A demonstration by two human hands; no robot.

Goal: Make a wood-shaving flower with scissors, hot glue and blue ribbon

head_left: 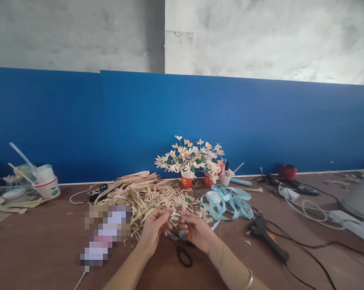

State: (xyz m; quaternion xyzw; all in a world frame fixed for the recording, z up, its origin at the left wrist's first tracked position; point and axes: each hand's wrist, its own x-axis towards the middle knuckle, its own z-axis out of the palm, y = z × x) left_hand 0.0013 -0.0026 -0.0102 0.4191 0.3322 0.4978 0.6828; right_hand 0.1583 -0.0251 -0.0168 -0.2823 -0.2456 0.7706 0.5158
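My left hand [155, 228] and my right hand [196, 229] meet over the front of the table, fingers pinched together. Between the fingertips stretches a small light-blue strip [176, 214], apparently ribbon; a pale scrap rises by the right fingers. Just below the hands lies a pair of scissors with black handles [184, 257], the blades mostly hidden. Right behind the hands spreads a heap of dry straw-coloured husk strips [145, 193]. A tangle of light-blue ribbon [230, 201] lies to the right of it.
Cream flowers [189, 155] stand in red paper cups [186, 182] near the blue partition [169, 108]. At right lie a black glue gun [268, 237], cables and a white power strip [345, 217]. A pixelated phone-like object [105, 237] lies left; a white tub [47, 188] stands beyond.
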